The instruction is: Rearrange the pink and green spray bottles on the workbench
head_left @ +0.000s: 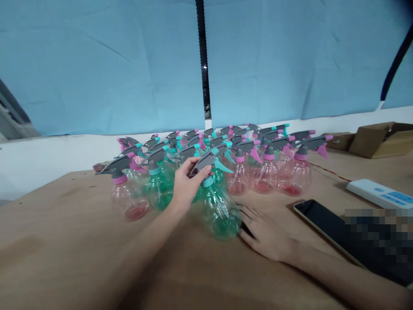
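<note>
My left hand [189, 183] is closed around the grey sprayer head of a clear green spray bottle [222, 215], thumb on the near side. This bottle has a teal collar and trigger, and it tilts, its base toward the lower right. Low beside its base, my right hand [266, 234] lies with fingers stretched out toward the bottle; the fingertips are partly hidden, and I cannot tell how firmly they touch it. Close by on the left stand another green spray bottle [159, 187] and a clear pink-tinted spray bottle [129, 202] with a pink collar.
Several pink spray bottles [295, 176] and green ones stand crowded behind my hands, near the blue-covered wall [129, 64]. To the right are a dark phone [325, 228], a white power strip [380, 193] and an open cardboard box [371, 142]. A wooden table [64, 241] carries everything.
</note>
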{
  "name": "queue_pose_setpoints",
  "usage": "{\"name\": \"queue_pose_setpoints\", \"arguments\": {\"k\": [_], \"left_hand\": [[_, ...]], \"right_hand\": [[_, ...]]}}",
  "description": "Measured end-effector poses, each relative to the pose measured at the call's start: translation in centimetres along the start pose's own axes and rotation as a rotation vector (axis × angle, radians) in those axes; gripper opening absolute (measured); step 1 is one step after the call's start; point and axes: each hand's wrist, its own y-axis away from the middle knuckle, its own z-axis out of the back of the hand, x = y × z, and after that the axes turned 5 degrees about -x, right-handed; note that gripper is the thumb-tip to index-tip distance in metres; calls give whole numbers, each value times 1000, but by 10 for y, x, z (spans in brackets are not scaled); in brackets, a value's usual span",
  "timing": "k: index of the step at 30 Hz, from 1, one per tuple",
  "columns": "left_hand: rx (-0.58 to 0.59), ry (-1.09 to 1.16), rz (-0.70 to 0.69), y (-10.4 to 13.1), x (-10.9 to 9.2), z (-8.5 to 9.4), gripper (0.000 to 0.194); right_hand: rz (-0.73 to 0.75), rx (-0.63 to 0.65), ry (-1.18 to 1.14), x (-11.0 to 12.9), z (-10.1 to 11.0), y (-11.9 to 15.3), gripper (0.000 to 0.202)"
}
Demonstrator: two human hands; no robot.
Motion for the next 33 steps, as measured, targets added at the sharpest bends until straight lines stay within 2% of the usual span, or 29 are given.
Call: {"name": "queue_pose_setpoints", "arguments": {"k": [5, 9, 13, 16, 19, 22, 24, 29, 33], "left_hand": [[-202, 175, 94, 7, 11, -9, 39], [-226, 239, 165, 12, 10, -13, 34], [-128, 267, 270, 16, 4, -14, 35], [34, 292, 319, 18, -2, -13, 41], [196, 296, 300, 19, -5, -11, 34], [328, 289, 275, 18, -5, -9, 21], [397, 288, 240, 17, -4, -7, 19], [346, 270, 159, 8, 0, -4, 26], [390, 388, 190, 0, 7, -1, 29]], "right_hand": [[0, -20, -22, 0, 0, 0, 44], [9, -7, -21, 0, 0, 1, 43], [19, 10, -10, -1, 0, 1, 43], [23, 11, -18, -2, -1, 1, 43], [27, 14, -17, -3, -2, 1, 42], [22, 12, -2, -3, -1, 1, 40], [20, 8, 12, -2, -1, 1, 39], [17, -19, 15, 0, -1, 1, 39], [17, -18, 15, 1, -2, 1, 40]]}}
